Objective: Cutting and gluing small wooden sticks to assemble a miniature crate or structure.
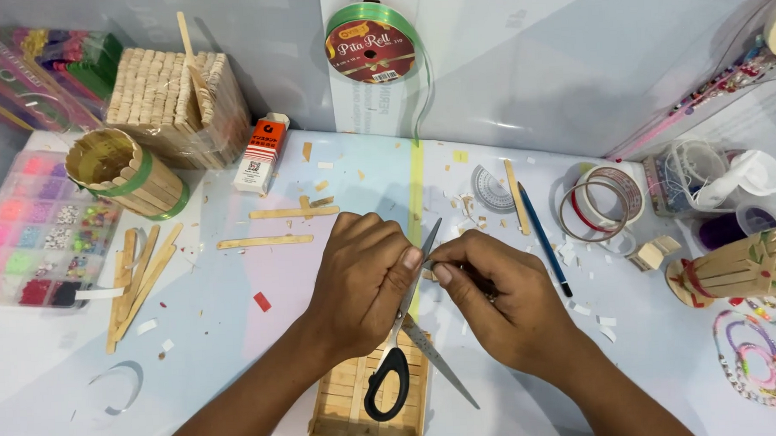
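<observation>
The thumb and forefinger of the left hand point(360, 276) are pinching together on the upper part of a pair of scissors point(410, 330), gripping the metal near the pivot, while the other fingers are curling loosely beneath. The fingertips of the right hand point(505, 304) are closing against the same spot from the other side, clamped on something small and dark that I cannot make out, just where the blade tip is pointing up between the two hands. The scissors are standing splayed, one blade angling down to the right and the black handle loop hanging over a flat panel of craft sticks point(370, 402) lying at the near edge of the table point(236, 338). As I judge it, the person is working a small piece against the blade, trimming or scraping it, and the next move seems to be calling for a steady grip and a short, controlled stroke away from the fingertips. Farther out, loose craft sticks point(142, 277) are lying to the left, a bead organiser point(31, 233) is sitting beyond them, a blue pencil point(543, 237) and tape rolls point(601, 202) are resting to the right, and a green ribbon spool point(372, 44) is hanging on the wall behind.
</observation>
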